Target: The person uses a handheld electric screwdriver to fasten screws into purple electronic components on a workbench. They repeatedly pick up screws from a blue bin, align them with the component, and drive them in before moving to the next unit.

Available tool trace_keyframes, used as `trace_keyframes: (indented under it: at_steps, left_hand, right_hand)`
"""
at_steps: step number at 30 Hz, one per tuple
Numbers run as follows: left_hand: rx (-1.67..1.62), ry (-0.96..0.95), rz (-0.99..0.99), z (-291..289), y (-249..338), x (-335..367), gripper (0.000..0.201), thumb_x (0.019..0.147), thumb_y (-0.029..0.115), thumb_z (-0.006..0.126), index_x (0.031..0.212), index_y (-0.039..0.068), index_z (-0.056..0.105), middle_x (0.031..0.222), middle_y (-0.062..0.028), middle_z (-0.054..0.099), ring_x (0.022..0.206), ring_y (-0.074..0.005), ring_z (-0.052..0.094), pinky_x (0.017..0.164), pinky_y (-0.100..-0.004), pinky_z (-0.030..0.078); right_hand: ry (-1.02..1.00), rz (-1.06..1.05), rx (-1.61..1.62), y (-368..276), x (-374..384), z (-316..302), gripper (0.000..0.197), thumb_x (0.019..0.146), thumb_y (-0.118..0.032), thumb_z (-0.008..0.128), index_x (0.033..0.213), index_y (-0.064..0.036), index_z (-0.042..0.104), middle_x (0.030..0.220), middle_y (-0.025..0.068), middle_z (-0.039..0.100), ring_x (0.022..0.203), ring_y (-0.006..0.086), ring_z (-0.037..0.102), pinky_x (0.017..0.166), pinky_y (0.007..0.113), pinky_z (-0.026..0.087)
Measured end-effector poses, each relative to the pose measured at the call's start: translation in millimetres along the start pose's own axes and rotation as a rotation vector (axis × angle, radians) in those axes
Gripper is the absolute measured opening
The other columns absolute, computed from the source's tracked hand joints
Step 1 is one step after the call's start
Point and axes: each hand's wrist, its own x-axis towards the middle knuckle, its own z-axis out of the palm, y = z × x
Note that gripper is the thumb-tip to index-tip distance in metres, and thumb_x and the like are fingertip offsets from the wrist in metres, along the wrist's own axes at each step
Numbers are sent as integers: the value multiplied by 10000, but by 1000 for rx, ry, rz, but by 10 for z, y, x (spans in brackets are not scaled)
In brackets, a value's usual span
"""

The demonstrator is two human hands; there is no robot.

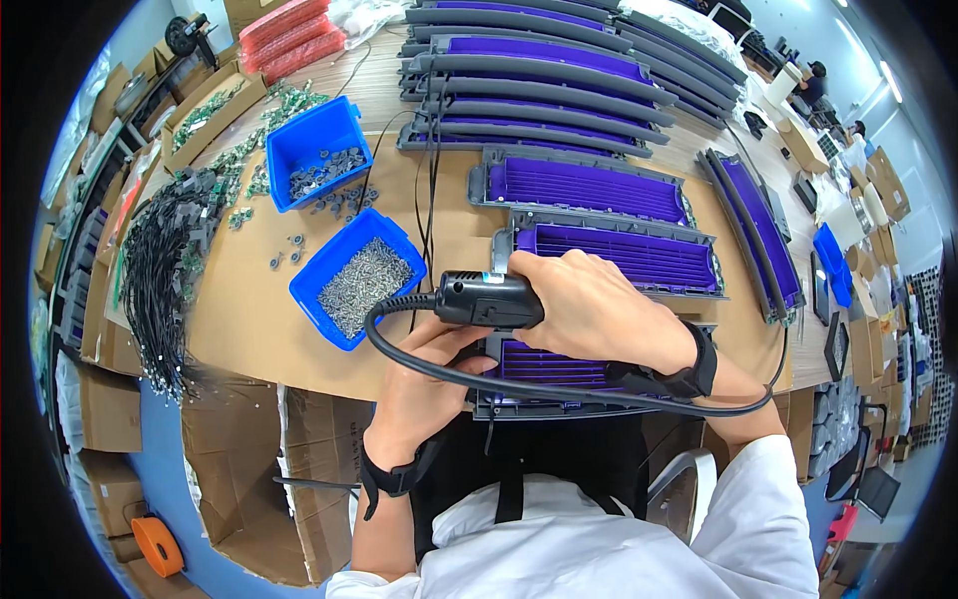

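My right hand (589, 304) is closed around a corded black electric screwdriver (489, 299), held sideways over the nearest grey-and-purple slatted panel (554, 367). Just below the tool, my left hand (429, 374) is by the panel's left end, its fingers bent together. What they pinch, if anything, is hidden under the screwdriver and hand. The tool's tip cannot be made out. To the left of my hands, a blue bin (364, 275) holds many small silver screws. Farther back, a second grey-and-purple panel (624, 257) lies on brown cardboard.
Another blue bin (319, 155) holds small dark round parts. A bundle of black cables (165, 270) lies at the left, near green circuit boards (284, 105). Stacked panels (539, 75) fill the back, and one panel (758, 235) stands at the right. The screwdriver's cord (589, 397) loops across my wrists.
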Motion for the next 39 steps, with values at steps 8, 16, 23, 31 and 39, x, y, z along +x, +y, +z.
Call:
trace_keyframes:
  at_steps: [8,16,23,31,39]
  left_hand:
    - [-64,13,-9,13,-54,22,329,688,-27,760,1012,8,717,1018,-103,694,929,-269,667,780,-342,528]
    - [-148,8,-89,17,-95,-20,345,683,-36,756,1019,37,723,1027,-101,693,923,-275,669,779,-340,533]
    - [-4,-3,-2,-31,-12,10,331,695,-1,780,1018,30,718,1009,-103,697,886,-282,675,770,-345,533]
    - [-39,-11,-29,-37,0,2,326,704,-8,768,1024,29,715,1018,-101,691,893,-278,675,761,-342,536]
    - [-96,10,-39,10,-67,-26,334,703,-41,743,1028,32,717,1027,-93,691,908,-277,676,770,-334,541]
  right_hand:
    - [-146,82,111,43,128,-20,404,665,-132,757,985,48,589,806,234,650,828,414,650,723,439,509]
    - [-150,-18,161,81,155,26,350,661,-116,714,924,56,559,738,237,606,740,422,614,678,441,480]
    - [-138,-56,192,99,141,50,339,658,-108,697,921,50,551,724,232,597,733,427,608,672,441,477]
    - [-139,-66,178,91,132,43,365,659,-115,701,949,51,553,757,240,604,740,426,609,675,440,480]
    - [-188,2,165,2,124,-37,386,672,-81,692,1022,57,605,837,248,661,850,404,668,749,446,520]
